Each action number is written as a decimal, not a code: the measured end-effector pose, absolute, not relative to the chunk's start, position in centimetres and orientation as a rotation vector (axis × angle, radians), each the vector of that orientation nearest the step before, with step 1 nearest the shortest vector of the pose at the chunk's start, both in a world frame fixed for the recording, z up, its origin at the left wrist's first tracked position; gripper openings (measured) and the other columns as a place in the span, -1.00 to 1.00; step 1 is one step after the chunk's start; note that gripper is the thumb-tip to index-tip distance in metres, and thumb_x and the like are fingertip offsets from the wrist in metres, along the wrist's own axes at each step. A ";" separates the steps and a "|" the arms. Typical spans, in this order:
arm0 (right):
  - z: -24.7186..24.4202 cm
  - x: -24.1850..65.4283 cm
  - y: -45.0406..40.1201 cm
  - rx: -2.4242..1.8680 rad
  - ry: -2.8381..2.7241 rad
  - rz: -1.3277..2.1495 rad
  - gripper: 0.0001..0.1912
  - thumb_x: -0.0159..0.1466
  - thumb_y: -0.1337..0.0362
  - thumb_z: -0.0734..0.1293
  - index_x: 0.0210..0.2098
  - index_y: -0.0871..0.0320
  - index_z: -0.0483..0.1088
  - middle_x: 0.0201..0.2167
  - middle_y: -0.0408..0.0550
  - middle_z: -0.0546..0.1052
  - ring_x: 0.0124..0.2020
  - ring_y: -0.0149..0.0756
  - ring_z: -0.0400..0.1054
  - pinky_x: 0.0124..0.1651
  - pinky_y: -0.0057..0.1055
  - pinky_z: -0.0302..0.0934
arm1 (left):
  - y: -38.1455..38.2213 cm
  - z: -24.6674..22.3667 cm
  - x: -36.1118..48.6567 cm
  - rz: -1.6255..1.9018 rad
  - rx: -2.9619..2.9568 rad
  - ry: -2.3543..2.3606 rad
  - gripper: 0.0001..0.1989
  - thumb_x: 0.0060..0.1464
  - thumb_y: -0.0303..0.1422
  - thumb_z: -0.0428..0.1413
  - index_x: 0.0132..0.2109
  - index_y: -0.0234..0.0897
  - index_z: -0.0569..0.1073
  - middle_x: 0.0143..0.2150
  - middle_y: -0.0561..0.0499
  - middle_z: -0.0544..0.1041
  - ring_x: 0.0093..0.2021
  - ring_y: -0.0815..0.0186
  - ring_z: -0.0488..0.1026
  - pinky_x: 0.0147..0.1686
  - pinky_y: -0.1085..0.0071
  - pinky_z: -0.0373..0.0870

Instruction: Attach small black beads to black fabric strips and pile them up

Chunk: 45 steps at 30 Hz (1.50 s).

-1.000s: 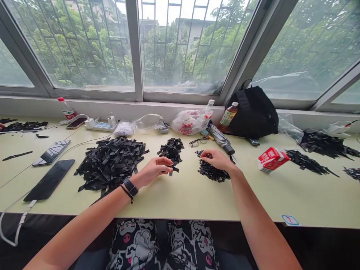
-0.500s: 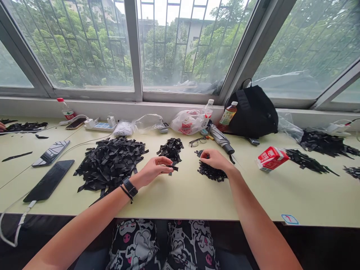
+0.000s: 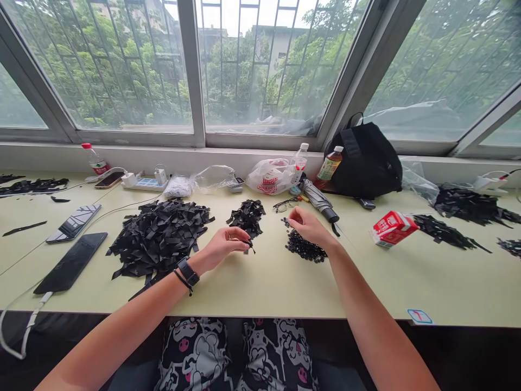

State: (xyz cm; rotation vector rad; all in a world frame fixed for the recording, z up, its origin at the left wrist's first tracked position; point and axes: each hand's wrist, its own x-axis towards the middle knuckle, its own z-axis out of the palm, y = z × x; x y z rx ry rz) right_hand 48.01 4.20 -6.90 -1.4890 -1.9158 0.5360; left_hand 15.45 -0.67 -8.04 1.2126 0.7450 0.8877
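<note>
Our left hand (image 3: 222, 247) pinches a black strip (image 3: 249, 245); our right hand (image 3: 310, 227) curls, holding unclear. One careless brush could scatter the small black pieces (image 3: 304, 247) across the counter (image 3: 260, 288).

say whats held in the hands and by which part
The left hand pinches a small black strip by one end; the right hand, above black pieces, shows nothing held.

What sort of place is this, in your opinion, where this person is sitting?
Probably a small workroom for hand work: a long bench runs under barred windows, black strips and small black pieces lie in piles on it, and a personal backpack sits nearby.
</note>
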 end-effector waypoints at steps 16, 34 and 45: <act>-8.3 38.3 0.9 -0.962 -1.798 1.149 -0.83 0.23 0.18 0.45 -0.26 0.13 0.48 -0.32 -0.09 0.57 -0.25 -0.26 0.47 -0.07 -0.26 0.37 | -0.6 -8.2 15.4 0.987 1.328 0.815 -0.74 -0.12 -0.35 0.42 -0.24 -0.30 0.62 -0.22 -0.07 0.60 -0.25 0.26 0.54 -0.21 0.37 0.44; -9.1 35.1 1.5 -0.901 -1.471 1.338 -0.74 0.06 0.17 0.59 -0.35 0.16 0.54 -0.41 -0.10 0.56 -0.38 -0.30 0.43 -0.27 -0.34 0.33 | 0.2 -8.9 15.9 1.165 1.488 0.828 -0.80 0.00 -0.30 0.39 -0.24 -0.29 0.62 -0.22 -0.08 0.65 -0.20 0.20 0.60 -0.20 0.36 0.50; -9.4 34.9 1.3 -0.912 -1.343 1.385 -0.70 0.03 0.16 0.61 -0.32 0.15 0.56 -0.37 -0.07 0.58 -0.33 -0.26 0.47 -0.18 -0.29 0.36 | 1.0 -9.3 15.3 1.229 1.488 0.867 -0.75 -0.03 -0.27 0.42 -0.22 -0.28 0.61 -0.23 -0.07 0.65 -0.22 0.23 0.59 -0.19 0.35 0.52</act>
